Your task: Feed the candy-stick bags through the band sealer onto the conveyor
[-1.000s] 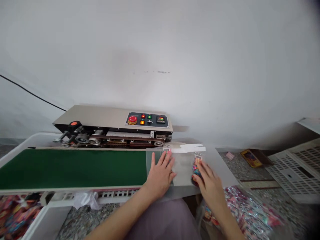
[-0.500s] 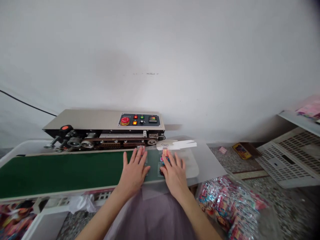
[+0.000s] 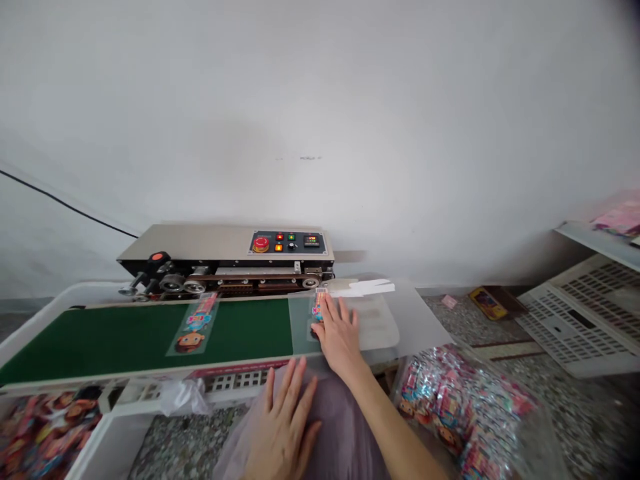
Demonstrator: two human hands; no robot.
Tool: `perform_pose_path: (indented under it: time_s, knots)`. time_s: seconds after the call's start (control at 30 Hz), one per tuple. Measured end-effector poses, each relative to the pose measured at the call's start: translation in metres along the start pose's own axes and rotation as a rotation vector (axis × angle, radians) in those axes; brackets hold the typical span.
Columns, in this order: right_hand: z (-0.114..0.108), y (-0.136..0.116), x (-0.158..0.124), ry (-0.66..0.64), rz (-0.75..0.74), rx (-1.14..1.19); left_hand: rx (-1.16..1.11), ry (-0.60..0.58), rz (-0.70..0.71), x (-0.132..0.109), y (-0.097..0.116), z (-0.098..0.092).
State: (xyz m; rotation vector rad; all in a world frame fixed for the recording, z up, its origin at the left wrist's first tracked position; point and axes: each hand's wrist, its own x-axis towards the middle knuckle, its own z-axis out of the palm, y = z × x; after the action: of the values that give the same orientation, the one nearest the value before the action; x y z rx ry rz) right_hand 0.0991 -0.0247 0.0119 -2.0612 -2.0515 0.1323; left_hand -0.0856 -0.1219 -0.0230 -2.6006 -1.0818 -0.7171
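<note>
My right hand (image 3: 339, 333) lies flat, fingers spread, over a clear printed packet (image 3: 318, 313) at the right end of the green conveyor belt (image 3: 125, 333). Its fingers cover part of that packet. Another clear packet (image 3: 196, 325), printed with colourful lettering and a cartoon face, rests slightly slanted on the belt further left, touched by no hand. My left hand (image 3: 287, 420) hovers in front of the belt above my lap, fingers stretched out, holding nothing. Behind the belt stands a band sealing machine (image 3: 225, 243) with a lit control panel (image 3: 287, 243).
A plastic bag full of shiny packets (image 3: 460, 413) stands at the lower right. Slatted white crates (image 3: 585, 320) and a small box (image 3: 487, 303) are beyond it. White strips (image 3: 370, 288) lie by the belt's right end. A colourful printed box (image 3: 50, 427) sits lower left.
My left hand has drawn back from the belt toward my lap. One packet has travelled left along the belt. My right hand stays on the other packet, shifted slightly left.
</note>
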Motion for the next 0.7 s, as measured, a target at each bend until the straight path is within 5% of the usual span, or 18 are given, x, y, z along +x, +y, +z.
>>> perform_pose_path:
  time_s: [0.27,0.37,0.53,0.63,0.7]
  knots:
    - [0.004,-0.056,0.007,-0.019,-0.036,0.231,-0.224,0.011,-0.061,-0.004,-0.003,-0.004]
    - [-0.014,-0.053,-0.006,0.087,-0.071,0.279,-0.288,0.035,-0.081,0.000,0.000,-0.008]
    - [-0.046,0.038,-0.111,0.227,-0.043,0.348,-0.315,0.043,-0.078,0.002,0.006,-0.013]
    - [-0.039,0.127,-0.193,0.072,0.329,0.183,-0.365,0.041,-0.069,0.006,0.021,-0.013]
    - [-0.025,0.185,-0.235,-0.003,0.448,0.104,-0.416,0.040,-0.048,0.012,0.044,-0.010]
